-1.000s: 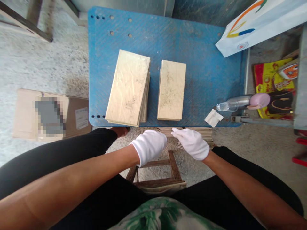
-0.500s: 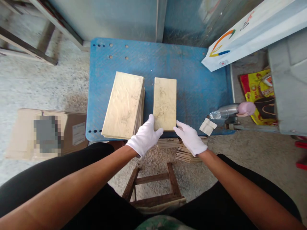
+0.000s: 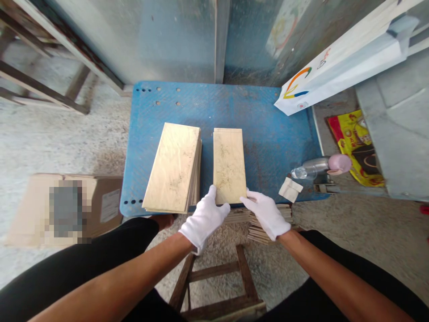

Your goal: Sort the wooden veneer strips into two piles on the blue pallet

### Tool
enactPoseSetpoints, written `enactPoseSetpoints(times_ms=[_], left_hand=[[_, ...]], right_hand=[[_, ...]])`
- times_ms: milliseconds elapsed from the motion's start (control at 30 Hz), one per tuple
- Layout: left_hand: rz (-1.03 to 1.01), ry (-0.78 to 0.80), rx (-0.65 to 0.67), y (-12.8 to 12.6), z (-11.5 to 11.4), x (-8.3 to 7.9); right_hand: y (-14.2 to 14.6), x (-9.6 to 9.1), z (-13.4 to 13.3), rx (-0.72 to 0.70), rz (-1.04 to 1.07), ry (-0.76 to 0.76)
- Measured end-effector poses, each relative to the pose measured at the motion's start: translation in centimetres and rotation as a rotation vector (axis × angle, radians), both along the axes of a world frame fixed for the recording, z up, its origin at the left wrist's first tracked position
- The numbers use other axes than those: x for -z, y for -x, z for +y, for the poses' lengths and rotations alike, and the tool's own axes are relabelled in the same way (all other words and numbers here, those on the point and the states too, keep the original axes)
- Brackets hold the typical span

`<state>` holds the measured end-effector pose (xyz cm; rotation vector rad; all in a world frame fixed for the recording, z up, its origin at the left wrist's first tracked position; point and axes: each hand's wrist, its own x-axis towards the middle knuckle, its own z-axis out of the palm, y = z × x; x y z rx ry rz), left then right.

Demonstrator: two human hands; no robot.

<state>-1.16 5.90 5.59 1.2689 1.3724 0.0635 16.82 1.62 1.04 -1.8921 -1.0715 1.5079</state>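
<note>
Head: left hand (image 3: 204, 219), right hand (image 3: 267, 217) fingers (image 3: 247, 205) pinch tile (image 3: 229, 163)

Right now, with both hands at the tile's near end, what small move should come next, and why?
Probably lift the near end of the single tile a little: the left hand and right hand hold its near corners, it lies flat on the blue platform, and the stack sits close beside it.

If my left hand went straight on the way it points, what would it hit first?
The single tile: the left hand points at its near left corner, fingers seemingly touching that edge. The stack lies to the left of that line.
</note>
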Motion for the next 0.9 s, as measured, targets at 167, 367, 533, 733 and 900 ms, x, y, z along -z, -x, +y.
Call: enactPoseSetpoints(times_ms=[167,367,533,733,900], left_hand=[[-0.046,0.159,-0.023,0.3,-1.8,0.4],[-0.184,0.440,-0.297,0.3,-1.8,1.1],[-0.199,0.514,-0.319,0.2,-1.6,0.4],[-0.245,0.513,-0.312,0.2,-1.4,-1.6],[-0.306,0.570,-0.329,0.1,-0.1,-2.9]], right_hand=[[-0.7,-0.5,-0.6,-0.031,-0.282,0.140],[-1.2,0.8,-0.2,-0.002,-0.264,0.126],[-1.3,-0.1,0.4,-0.059,-0.238,0.054],[-1.1,-1.4,1.1,-0.056,-0.215,0.000],[-0.3,-1.9,1.0,-0.002,-0.239,0.032]])
